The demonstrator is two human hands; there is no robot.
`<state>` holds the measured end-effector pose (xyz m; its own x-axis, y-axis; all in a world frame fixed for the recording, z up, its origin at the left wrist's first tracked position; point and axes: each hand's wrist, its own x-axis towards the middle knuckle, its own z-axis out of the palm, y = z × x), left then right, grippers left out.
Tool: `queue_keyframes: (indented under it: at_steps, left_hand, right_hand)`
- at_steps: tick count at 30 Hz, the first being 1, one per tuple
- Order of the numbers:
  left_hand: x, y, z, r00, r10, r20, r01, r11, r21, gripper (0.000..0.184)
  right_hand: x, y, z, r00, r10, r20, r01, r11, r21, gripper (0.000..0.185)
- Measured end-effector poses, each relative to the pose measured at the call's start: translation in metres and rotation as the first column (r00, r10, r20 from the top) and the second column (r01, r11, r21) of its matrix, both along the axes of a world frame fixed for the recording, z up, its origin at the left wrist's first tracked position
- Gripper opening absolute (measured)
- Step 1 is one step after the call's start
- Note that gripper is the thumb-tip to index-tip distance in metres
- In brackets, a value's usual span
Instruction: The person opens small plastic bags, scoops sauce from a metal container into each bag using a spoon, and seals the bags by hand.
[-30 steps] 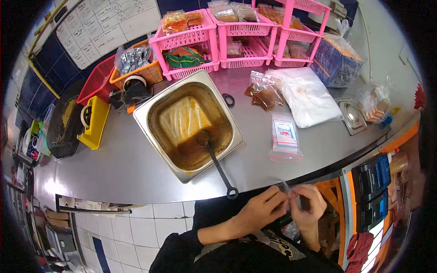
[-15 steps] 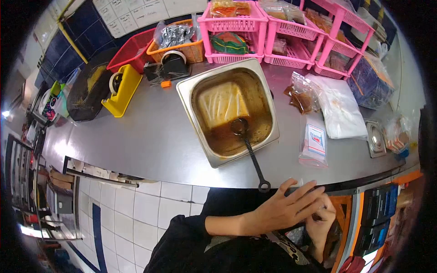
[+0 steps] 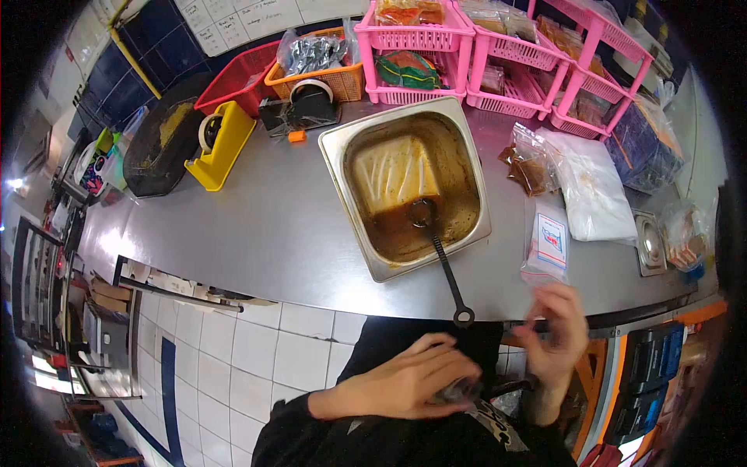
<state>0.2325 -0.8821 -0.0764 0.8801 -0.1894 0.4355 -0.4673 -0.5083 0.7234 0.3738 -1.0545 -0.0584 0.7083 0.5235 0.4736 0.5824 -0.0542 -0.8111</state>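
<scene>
My left hand (image 3: pixel 416 380) is low in front of my body with its fingers curled; a small dark, glossy thing (image 3: pixel 459 391) shows at the fingertips, too blurred to name. My right hand (image 3: pixel 559 331) is raised by the table's front edge, smeared by motion, thumb and fingers bent but apart, and I see nothing between them. Just beyond it lies a packet of zip-lock bags (image 3: pixel 548 245). A square steel pan (image 3: pixel 342 194) holds brown liquid, and a black ladle (image 3: pixel 450 280) rests in it, handle over the near rim.
On the steel table (image 3: pixel 264 218) are a yellow tape dispenser (image 3: pixel 226 152), a black tape dispenser (image 3: pixel 307 113), bagged brown sauce (image 3: pixel 529 167) and a white plastic stack (image 3: pixel 591 187). Along the back stand a red basket (image 3: pixel 241 82), an orange basket (image 3: pixel 342 84) and pink racks (image 3: pixel 416 39).
My hands, close together before, have come apart: the left went down and left with fingers curled, the right rose toward the packet of bags. The view has shifted slightly.
</scene>
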Motion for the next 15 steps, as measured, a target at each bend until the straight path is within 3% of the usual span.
queue_keyframes:
  at_steps: [1, 2, 3, 5, 6, 8, 10, 11, 13, 15]
  left_hand:
    - [-0.009, 0.009, 0.002, 0.988, -0.107, -0.112, 0.094, 0.988, -0.120, 0.040]
    - [-0.017, 0.019, 0.004, 0.987, -0.107, -0.116, 0.093, 0.989, -0.118, 0.040]
    - [-0.025, 0.028, 0.006, 0.989, -0.055, -0.138, 0.028, 0.982, -0.189, 0.037]
    - [-0.039, 0.044, 0.009, 0.986, -0.002, -0.164, -0.041, 0.967, -0.252, 0.034]
    - [-0.044, 0.052, 0.008, 0.977, 0.142, -0.159, -0.179, 0.952, -0.249, 0.035]
    - [-0.048, 0.063, 0.006, 0.923, 0.372, -0.098, -0.385, 0.894, -0.230, 0.033]
    - [-0.044, 0.069, 0.005, 0.888, 0.445, -0.114, -0.458, 0.839, -0.293, 0.033]
    - [-0.042, 0.071, 0.004, 0.847, 0.514, -0.137, -0.527, 0.775, -0.349, 0.032]
    - [-0.037, 0.074, -0.001, 0.847, 0.493, -0.201, -0.529, 0.737, -0.421, 0.033]
    - [-0.029, 0.075, -0.006, 0.841, 0.515, -0.164, -0.520, 0.687, -0.507, 0.038]
  right_hand:
    - [0.002, 0.017, -0.002, 0.989, 0.094, 0.115, -0.087, 0.994, -0.069, 0.040]
    - [0.000, 0.037, 0.001, 0.970, 0.177, 0.167, -0.167, 0.983, -0.071, 0.038]
    - [-0.003, 0.056, 0.004, 0.941, 0.258, 0.219, -0.247, 0.966, -0.076, 0.035]
    - [-0.001, 0.079, 0.002, 0.923, 0.255, 0.289, -0.250, 0.967, -0.053, 0.030]
    - [0.000, 0.087, 0.000, 0.899, 0.247, 0.362, -0.252, 0.967, -0.034, 0.026]
    - [0.006, 0.093, -0.009, 0.941, 0.164, 0.296, -0.183, 0.983, 0.037, 0.021]
    - [0.010, 0.095, -0.008, 0.990, 0.062, 0.129, -0.078, 0.989, 0.124, 0.014]
    - [0.013, 0.097, -0.005, 0.990, 0.059, 0.130, -0.074, 0.990, 0.117, 0.014]
    - [0.021, 0.100, 0.001, 0.987, 0.036, 0.157, -0.072, 0.970, 0.230, 0.019]
    - [0.028, 0.098, 0.010, 0.969, 0.049, 0.241, -0.089, 0.983, 0.158, 0.021]
